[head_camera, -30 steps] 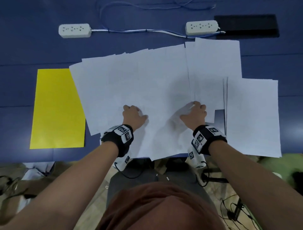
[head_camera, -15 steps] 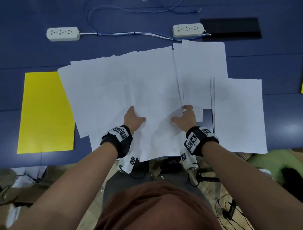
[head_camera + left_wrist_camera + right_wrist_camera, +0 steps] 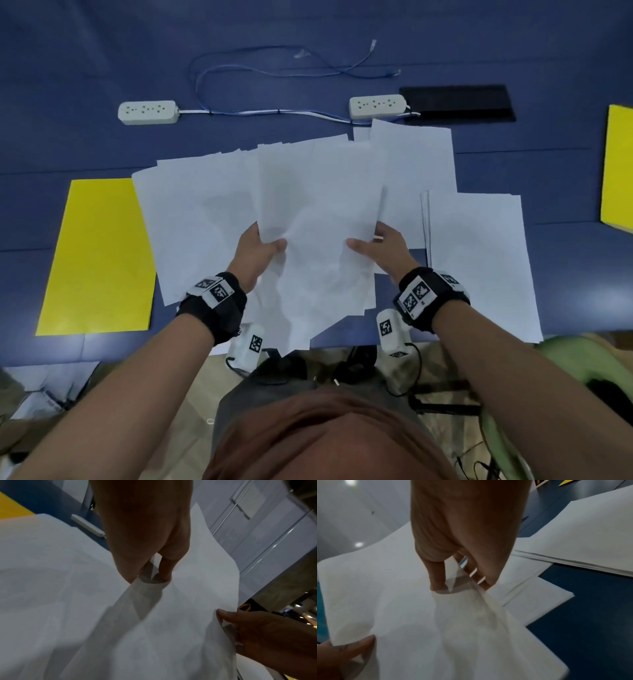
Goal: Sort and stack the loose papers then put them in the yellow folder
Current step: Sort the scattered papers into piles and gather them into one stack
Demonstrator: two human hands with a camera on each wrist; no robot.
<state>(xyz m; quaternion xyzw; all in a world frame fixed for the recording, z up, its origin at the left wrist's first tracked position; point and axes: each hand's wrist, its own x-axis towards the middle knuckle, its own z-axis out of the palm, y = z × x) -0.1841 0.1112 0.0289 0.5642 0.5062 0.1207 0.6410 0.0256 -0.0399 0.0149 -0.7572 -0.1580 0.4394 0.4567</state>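
Note:
Both hands hold a bundle of white sheets [image 3: 318,212] lifted off the blue table. My left hand [image 3: 262,245] pinches its left edge, thumb on top, fingers beneath; the left wrist view shows that grip [image 3: 150,577]. My right hand [image 3: 371,241] pinches the right edge the same way, seen close in the right wrist view [image 3: 458,586]. More loose papers [image 3: 191,219] lie fanned out under and left of the bundle. A squared stack [image 3: 479,260] lies at the right. The yellow folder [image 3: 99,257] lies flat and closed at the left, touched by neither hand.
Two white power strips [image 3: 148,111] [image 3: 376,106] with blue and white cables [image 3: 260,112] sit behind the papers. A black flat slab [image 3: 457,102] lies at the back right. A second yellow sheet [image 3: 618,168] shows at the right edge. The table's front edge [image 3: 342,337] runs just below the wrists.
Both hands went from pressing flat on the spread papers to pinching the sides of a bundle and raising it off the table. The camera view tilted up and back.

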